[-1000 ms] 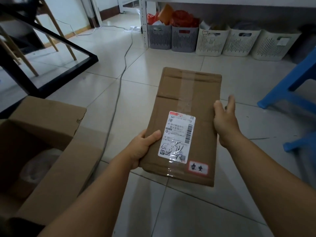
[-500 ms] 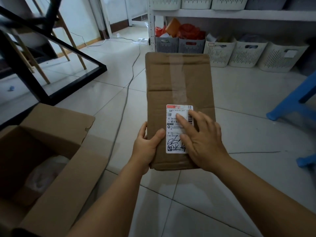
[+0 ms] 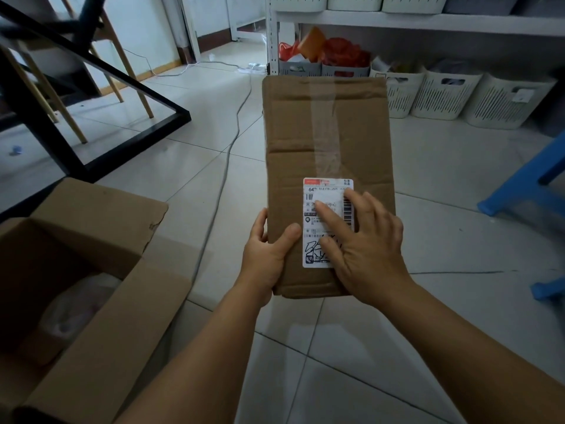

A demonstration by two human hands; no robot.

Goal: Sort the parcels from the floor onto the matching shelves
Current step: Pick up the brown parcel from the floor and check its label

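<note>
A flat brown cardboard parcel [image 3: 327, 142], sealed with clear tape, is held up above the tiled floor. A white shipping label [image 3: 315, 228] sits on its near half. My left hand [image 3: 269, 249] grips the parcel's near left edge, thumb on top. My right hand [image 3: 363, 243] lies flat on the label with fingers spread, covering its right and lower part. A white shelf rack [image 3: 397, 21] stands ahead, with white and grey baskets [image 3: 440, 93] on the floor under its lowest board.
An open cardboard box [image 3: 91, 270] with a plastic-wrapped item inside stands at the left. A grey cable [image 3: 232, 133] runs across the floor. A black table frame [image 3: 61, 117] and wooden legs are at far left, a blue stool [image 3: 526, 185] at right.
The right hand left the parcel's right edge and came down flat on the label. The parcel straightened and rose, and the view tipped up towards the shelf.
</note>
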